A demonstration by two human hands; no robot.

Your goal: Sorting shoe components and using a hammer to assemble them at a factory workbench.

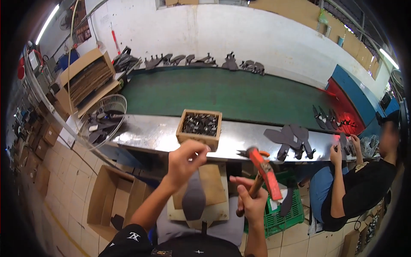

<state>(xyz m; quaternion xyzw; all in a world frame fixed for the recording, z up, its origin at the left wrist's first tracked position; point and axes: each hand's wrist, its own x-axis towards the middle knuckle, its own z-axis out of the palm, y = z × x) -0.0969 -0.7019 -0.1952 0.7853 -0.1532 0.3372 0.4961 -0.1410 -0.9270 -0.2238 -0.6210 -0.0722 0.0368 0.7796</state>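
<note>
My left hand (185, 162) is closed in a pinch just in front of a wooden box (198, 138) of small black parts (200, 124). Whatever sits between its fingertips is too small or hidden to make out. A hammer (266, 171) with a red head and wooden handle is held in my right hand (252, 198), its head raised. Below both hands, a dark grey sole-shaped piece (194, 197) lies on a pale board (174, 209) over my lap, partly across a tan pad (213, 184). Behind the hammer head, a tool with orange handles (264, 153) rests on the metal ledge.
A green belt (222, 92) runs beyond the metal ledge (150, 128). Grey pieces (291, 139) pile at right, near a co-worker (359, 184). A white wire basket (107, 115) stands left, a cardboard box (100, 203) lower left, a green crate (282, 222) lower right.
</note>
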